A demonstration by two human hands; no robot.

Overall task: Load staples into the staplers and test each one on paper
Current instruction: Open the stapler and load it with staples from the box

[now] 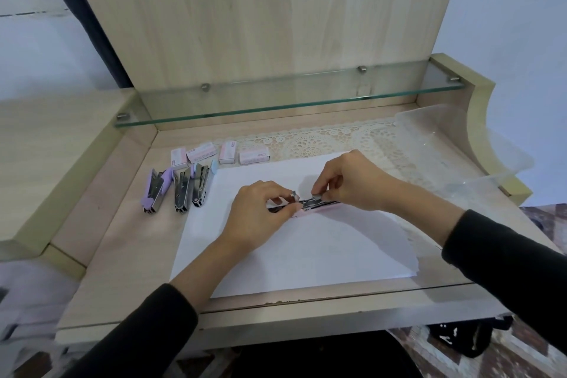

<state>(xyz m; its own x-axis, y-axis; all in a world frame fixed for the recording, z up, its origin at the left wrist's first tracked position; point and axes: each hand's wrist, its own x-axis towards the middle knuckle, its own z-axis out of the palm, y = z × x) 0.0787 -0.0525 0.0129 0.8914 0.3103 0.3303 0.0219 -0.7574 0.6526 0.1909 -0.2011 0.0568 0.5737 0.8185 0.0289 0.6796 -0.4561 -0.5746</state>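
A pink stapler (319,207) lies opened flat on the white paper (306,255) in the middle of the desk. My left hand (260,212) grips its left end, fingers curled over the metal rail. My right hand (346,181) pinches a small metal piece, seemingly a strip of staples, over the stapler's rail. Three more staplers lie open at the left: a purple one (155,190), a grey one (181,190) and a light blue one (202,184). Several small pink staple boxes (199,154) stand in a row behind them.
A clear plastic container (454,144) sits at the desk's back right on a lace mat (322,141). A glass shelf (276,95) runs across the back above the desk surface. Raised wooden sides border the desk on both sides.
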